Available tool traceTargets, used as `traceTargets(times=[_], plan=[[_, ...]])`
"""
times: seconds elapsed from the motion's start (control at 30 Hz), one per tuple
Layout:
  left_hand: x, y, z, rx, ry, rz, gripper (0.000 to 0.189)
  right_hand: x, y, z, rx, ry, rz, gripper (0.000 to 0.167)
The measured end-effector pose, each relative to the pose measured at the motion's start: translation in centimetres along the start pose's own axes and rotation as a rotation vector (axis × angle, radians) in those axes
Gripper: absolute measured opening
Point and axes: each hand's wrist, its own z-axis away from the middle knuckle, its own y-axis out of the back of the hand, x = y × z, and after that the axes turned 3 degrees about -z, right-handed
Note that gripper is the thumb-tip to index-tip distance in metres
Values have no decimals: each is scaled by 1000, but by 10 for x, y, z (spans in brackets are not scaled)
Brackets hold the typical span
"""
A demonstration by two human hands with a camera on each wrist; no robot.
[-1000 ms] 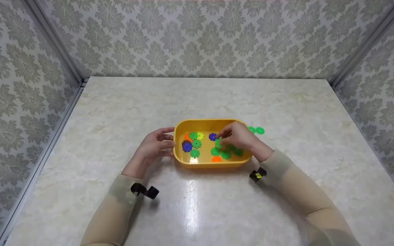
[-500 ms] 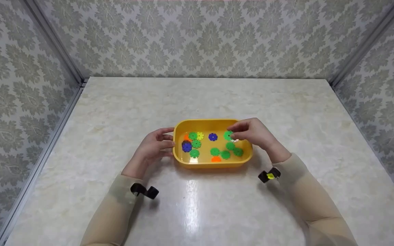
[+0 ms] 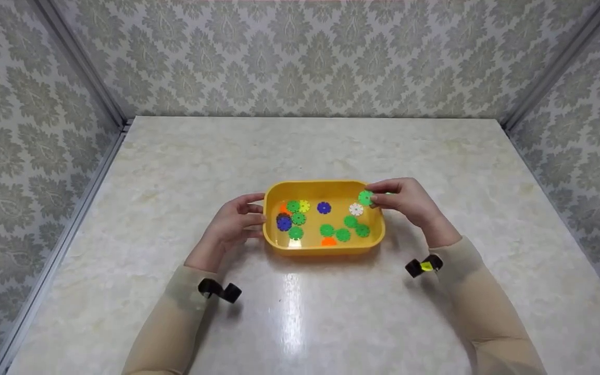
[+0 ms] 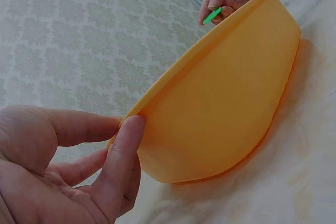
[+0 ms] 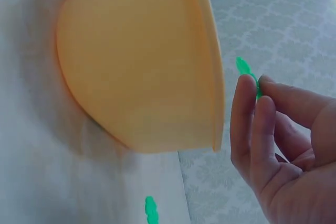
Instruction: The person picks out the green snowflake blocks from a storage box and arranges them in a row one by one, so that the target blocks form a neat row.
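Observation:
A yellow plastic basin [image 3: 326,251] stands in the middle of the table with several snowflake building discs inside, among them a white one [image 3: 355,209] and a blue one [image 3: 324,208]. My left hand [image 3: 229,224] holds the basin's left end, its fingertips at the rim in the left wrist view. Above the right end of the basin, my right hand [image 3: 409,205] pinches a green snowflake disc [image 3: 365,198] between thumb and fingers. From the right wrist view, that disc appears edge-on, apart from the basin's rim [image 5: 212,77].
Another green disc [image 5: 151,211] lies on the table right of the basin, mostly hidden behind my right hand in the head view. The pale marbled table [image 3: 300,151] runs back to patterned wall panels [image 3: 300,57].
My right hand has drawn back to the right from inside the basin, lifting the green disc toward the right rim. The white disc has come into view. My left hand stays put.

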Motion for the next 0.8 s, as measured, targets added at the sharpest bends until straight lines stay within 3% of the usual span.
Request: traceTargets(times=[0.2,0.57,0.8], plan=[[1,0,0,-8,-10,6,62,8,17,1,34,-11,16,40],[-2,1,0,-27,-41,30,62,31,48,-1,109,-76,-90,48],[-2,1,1,-29,-44,31,62,45,68,-7,166,-158,-51,48]])
